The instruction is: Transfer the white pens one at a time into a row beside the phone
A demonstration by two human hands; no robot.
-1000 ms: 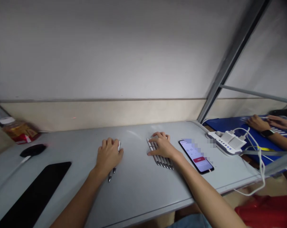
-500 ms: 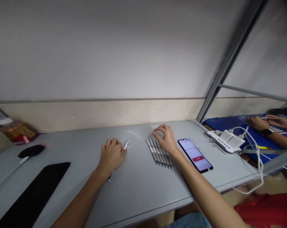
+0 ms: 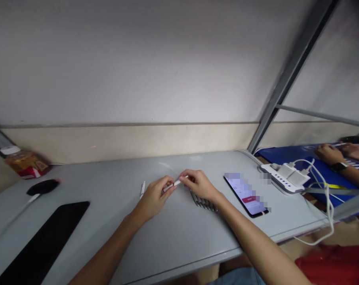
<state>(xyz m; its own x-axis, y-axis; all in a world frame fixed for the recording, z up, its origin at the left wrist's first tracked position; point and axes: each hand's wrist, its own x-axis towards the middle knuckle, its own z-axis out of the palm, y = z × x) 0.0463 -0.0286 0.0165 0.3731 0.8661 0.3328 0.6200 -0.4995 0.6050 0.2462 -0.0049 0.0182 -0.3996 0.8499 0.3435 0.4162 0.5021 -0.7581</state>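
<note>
A white pen (image 3: pixel 177 182) is held between my two hands above the middle of the desk. The fingers of my left hand (image 3: pixel 156 194) close around its lower left part. At its upper right end, my right hand (image 3: pixel 199 184) pinches it. Several pens (image 3: pixel 203 204) with silver tips lie side by side in a row under my right hand, which covers their upper parts. Another white pen (image 3: pixel 142 189) rests on the desk just left of my left hand, partly hidden behind it.
A lit phone (image 3: pixel 245 198) lies right of the pen row, near a white power strip (image 3: pixel 282 178) with cables. On the left are a black tablet-like slab (image 3: pixel 45 241), a black oval charger (image 3: pixel 43 187) and a bottle (image 3: pixel 26 163). Another person's hands (image 3: pixel 331 153) work at a blue surface.
My left hand has moved right and lifted a pen off the desk. The right hand has come left to meet it, and both hands now grip that pen.
</note>
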